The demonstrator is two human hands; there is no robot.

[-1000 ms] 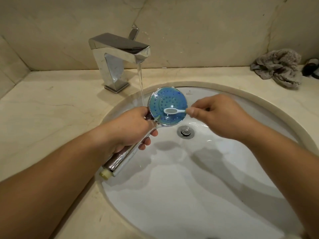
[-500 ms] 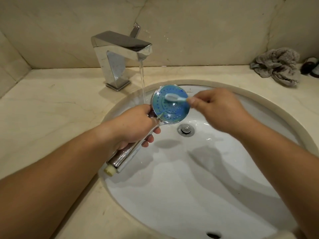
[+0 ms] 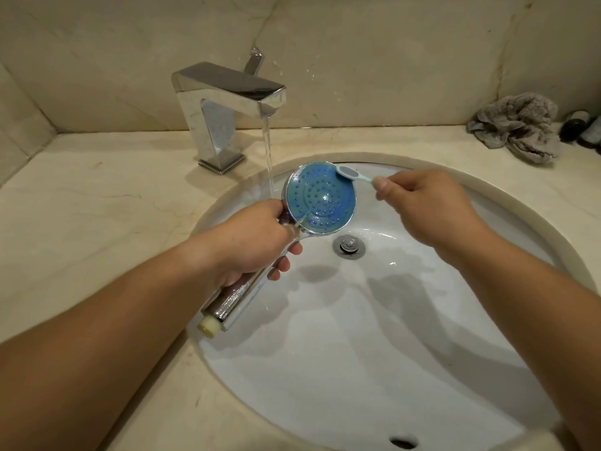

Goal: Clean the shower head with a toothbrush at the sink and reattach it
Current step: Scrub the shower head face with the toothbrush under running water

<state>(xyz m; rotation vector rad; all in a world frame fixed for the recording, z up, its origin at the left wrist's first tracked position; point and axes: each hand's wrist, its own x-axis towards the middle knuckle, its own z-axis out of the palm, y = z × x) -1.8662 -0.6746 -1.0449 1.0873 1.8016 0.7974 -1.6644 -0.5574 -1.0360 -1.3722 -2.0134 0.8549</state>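
A chrome shower head with a round blue nozzle face is held over the white sink, face up. My left hand grips its chrome handle, whose cream threaded end points toward the sink's near-left rim. My right hand pinches the light blue toothbrush by its handle. The brush head lies on the upper right edge of the blue face.
The chrome faucet at the back left runs a thin stream of water that falls just left of the shower head. The drain plug sits below it. A crumpled grey cloth and dark bottles lie at the counter's back right.
The toothbrush has moved from the middle of the blue face up to its upper right edge. The left hand and shower head have held almost still.
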